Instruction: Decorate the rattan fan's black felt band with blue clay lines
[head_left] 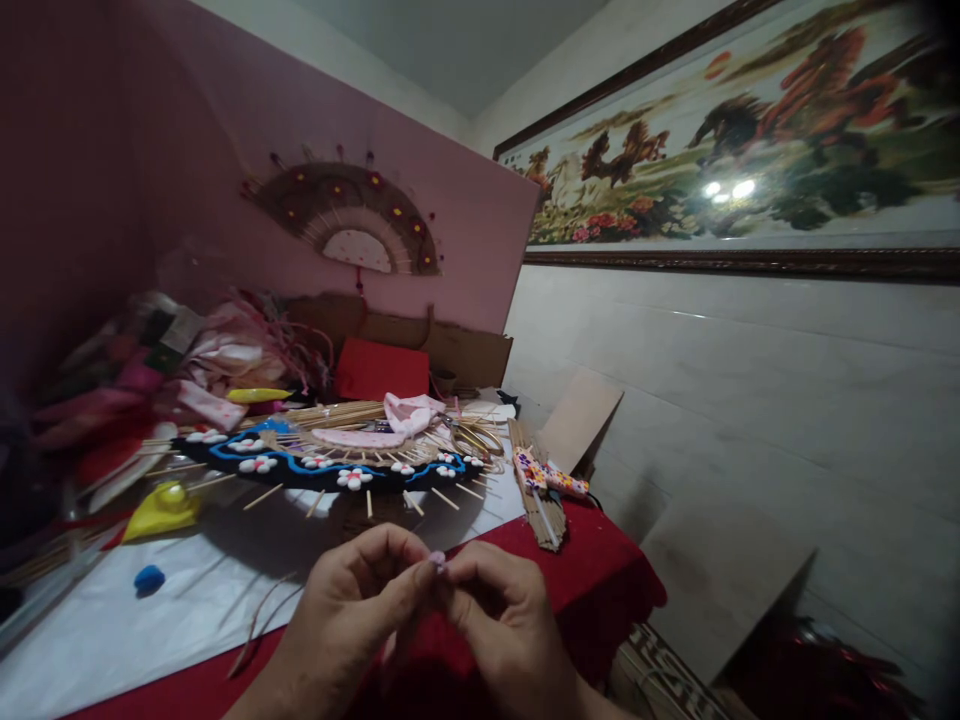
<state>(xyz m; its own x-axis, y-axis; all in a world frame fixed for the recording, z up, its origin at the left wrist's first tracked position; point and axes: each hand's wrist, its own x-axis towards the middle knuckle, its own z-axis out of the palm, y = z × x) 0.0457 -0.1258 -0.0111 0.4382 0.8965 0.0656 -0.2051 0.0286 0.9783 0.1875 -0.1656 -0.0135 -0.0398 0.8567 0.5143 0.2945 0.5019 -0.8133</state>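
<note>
Between my fingertips is a small pale pink lump (437,562), perhaps soft clay. My left hand (352,600) pinches it from the left, and my right hand (502,610) pinches it from the other side. Behind my hands lies a fan-shaped craft piece (300,470) with a black band, white flowers with red centres, a blue wavy line and thin sticks poking out. A blue lump (149,579) rests on the white sheet (165,640), left of my hands. Farther back on that side is a yellow packet (161,512).
Pink cloth and bags (232,350) pile up at the left back. Scissors (476,437) lie behind the fan's right end. Brown corrugated strips (538,510) and flowered fabric (551,475) sit on the red tablecloth (600,560). A finished fan (337,190) hangs on the pink panel.
</note>
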